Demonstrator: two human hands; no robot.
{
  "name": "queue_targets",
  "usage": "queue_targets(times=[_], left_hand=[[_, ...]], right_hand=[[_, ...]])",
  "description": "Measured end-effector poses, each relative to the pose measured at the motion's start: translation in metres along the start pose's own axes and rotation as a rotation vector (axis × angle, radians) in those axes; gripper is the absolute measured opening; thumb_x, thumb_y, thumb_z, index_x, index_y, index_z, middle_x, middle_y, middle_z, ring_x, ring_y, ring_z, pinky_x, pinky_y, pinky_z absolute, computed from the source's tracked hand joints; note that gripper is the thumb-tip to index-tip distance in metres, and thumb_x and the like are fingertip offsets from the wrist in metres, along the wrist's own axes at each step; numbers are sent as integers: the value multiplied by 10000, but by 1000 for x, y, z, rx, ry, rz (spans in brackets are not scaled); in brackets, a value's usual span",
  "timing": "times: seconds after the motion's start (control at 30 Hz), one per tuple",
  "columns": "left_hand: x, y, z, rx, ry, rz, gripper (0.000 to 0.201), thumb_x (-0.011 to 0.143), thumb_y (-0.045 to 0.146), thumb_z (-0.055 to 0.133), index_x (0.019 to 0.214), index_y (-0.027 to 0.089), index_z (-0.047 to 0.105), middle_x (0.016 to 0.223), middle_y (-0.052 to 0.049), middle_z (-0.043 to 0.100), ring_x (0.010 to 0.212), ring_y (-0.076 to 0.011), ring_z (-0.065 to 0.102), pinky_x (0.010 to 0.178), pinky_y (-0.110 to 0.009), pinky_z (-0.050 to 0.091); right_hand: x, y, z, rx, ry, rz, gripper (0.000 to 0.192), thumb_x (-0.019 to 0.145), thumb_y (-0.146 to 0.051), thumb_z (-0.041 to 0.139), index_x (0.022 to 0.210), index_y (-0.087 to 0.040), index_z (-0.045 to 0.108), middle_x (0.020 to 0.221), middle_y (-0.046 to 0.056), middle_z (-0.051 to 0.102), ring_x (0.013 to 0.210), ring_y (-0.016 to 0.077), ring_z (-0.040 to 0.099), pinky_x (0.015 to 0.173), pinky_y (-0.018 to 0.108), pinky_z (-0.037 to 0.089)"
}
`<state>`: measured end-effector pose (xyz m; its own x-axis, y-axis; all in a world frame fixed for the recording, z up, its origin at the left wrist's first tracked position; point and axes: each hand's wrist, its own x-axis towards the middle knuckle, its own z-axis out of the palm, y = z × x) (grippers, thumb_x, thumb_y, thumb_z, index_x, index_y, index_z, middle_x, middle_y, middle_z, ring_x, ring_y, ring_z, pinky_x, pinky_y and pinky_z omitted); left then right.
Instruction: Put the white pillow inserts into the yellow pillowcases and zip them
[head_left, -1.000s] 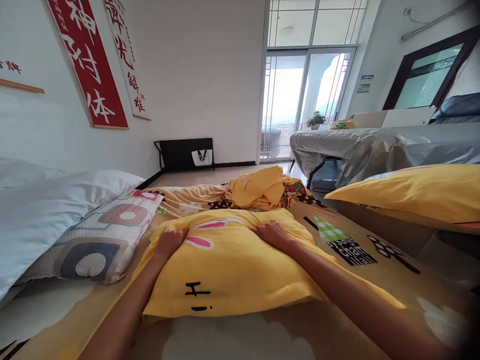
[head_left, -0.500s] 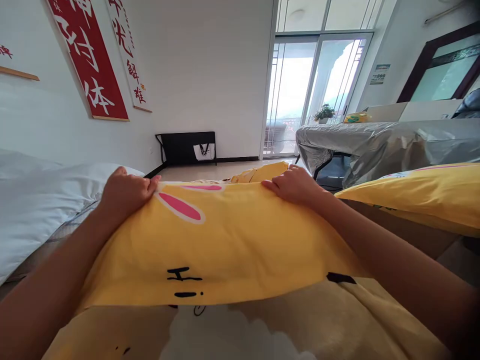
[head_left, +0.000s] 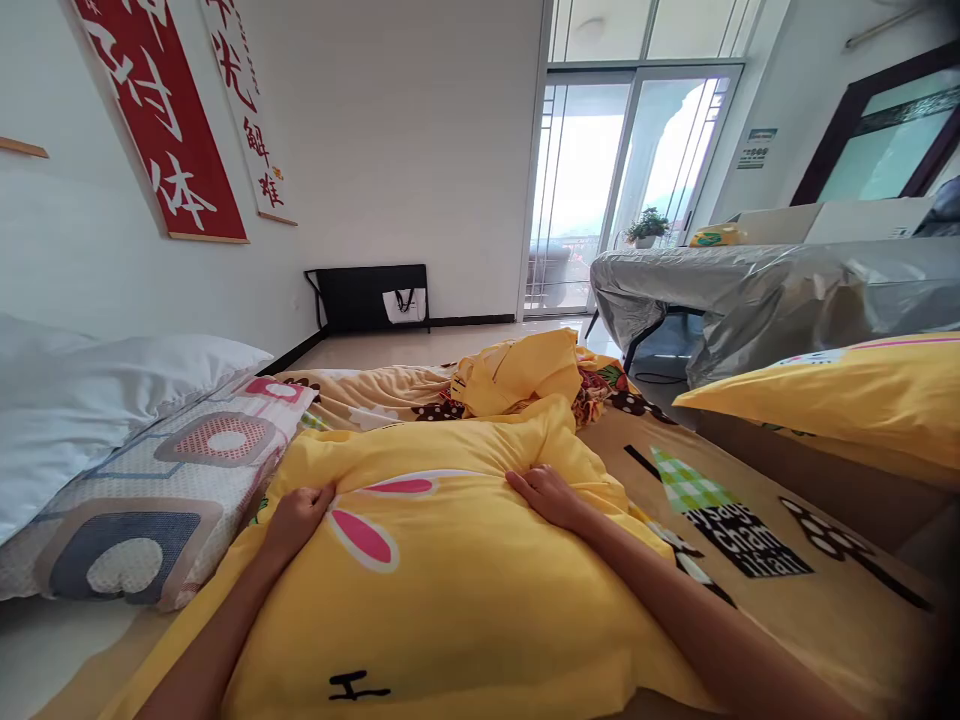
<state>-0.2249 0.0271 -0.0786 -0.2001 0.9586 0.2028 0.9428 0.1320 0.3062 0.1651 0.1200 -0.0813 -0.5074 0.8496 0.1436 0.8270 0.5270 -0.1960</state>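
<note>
A yellow pillowcase (head_left: 450, 590) with pink rabbit ears and black lettering lies spread over the bed in front of me, its middle puffed up; I cannot tell what fills it. My left hand (head_left: 301, 518) grips a fold of the cloth beside the ears, fingers closed. On the other side of the ears, my right hand (head_left: 546, 494) pinches the same cloth. Beyond both hands the pillowcase's far edge is loose and wrinkled.
A patterned pillow (head_left: 217, 445) and a white pillow (head_left: 142, 385) lie at left. Crumpled yellow cloth (head_left: 525, 365) sits at the bed's far end, on a printed brown sheet (head_left: 720, 580). Another yellow pillow (head_left: 862, 395) is at right, near a table under silvery plastic (head_left: 787, 275).
Both hands have come down and nearer with the pillowcase, from held up and stretched to resting on the bed. The sheet and patterned pillow behind it now show.
</note>
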Motion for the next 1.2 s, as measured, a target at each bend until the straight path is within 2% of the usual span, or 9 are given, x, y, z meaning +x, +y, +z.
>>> queue_targets(times=[0.13,0.2,0.3,0.37,0.53,0.63,0.77,1.0,1.2], left_hand=[[14,2,-49,-1,-122,67,429,767,512,409,451,222,427,496,-32,573,544,-208,569,526,-297,378],[22,19,-83,9,-38,135,289,727,471,505,612,217,583,653,-43,664,619,-224,603,569,-311,430],[29,79,-121,-46,254,304,376,777,454,524,1042,204,616,997,-80,683,821,-232,646,684,-336,512],[30,136,-127,-67,221,414,337,830,367,499,1097,189,599,1081,-76,665,938,-224,649,815,-348,513],[28,249,-64,104,9,594,337,841,131,389,1074,137,631,1101,-134,669,1055,-255,621,932,-381,463],[26,254,-4,94,-28,601,424,861,133,357,1232,90,558,1268,-168,605,1208,-262,543,1018,-398,417],[19,227,53,5,-71,535,499,942,264,283,1397,101,409,1475,-139,416,1369,-217,376,1129,-399,315],[14,227,68,-41,-76,541,542,954,414,288,1382,129,458,1464,-109,439,1367,-235,378,1156,-423,280],[14,227,64,-59,-94,516,515,945,396,307,1374,163,473,1465,-95,440,1367,-226,381,1149,-424,295]], right_hand=[[-15,11,-24,253,47,-73,609,955,-574,249,695,-185,639,699,52,666,682,175,578,656,281,414],[-21,17,-43,434,96,-68,537,911,-602,346,814,-181,665,738,37,670,666,166,569,608,271,423],[-21,18,-73,583,299,-66,477,875,-566,440,1038,-176,660,969,74,696,817,190,607,655,276,460],[-11,10,-88,578,387,-83,454,880,-522,452,1117,-186,642,1108,93,678,935,209,611,720,290,471],[33,-6,-88,349,58,-168,475,944,-498,335,1117,-201,663,1143,91,683,1016,228,618,905,337,443],[49,16,-61,258,-123,-133,511,967,-475,262,1210,-205,622,1262,80,628,1142,218,574,1002,333,396],[53,75,-14,219,-152,50,556,978,-461,199,1425,-216,423,1485,54,405,1373,193,353,1139,377,238],[54,139,26,182,-174,309,598,984,-441,190,1465,-121,348,1539,119,272,1431,217,222,1162,411,182],[49,131,2,127,-95,395,499,975,-361,280,1390,-152,462,1463,156,414,1372,276,353,1119,545,196]])
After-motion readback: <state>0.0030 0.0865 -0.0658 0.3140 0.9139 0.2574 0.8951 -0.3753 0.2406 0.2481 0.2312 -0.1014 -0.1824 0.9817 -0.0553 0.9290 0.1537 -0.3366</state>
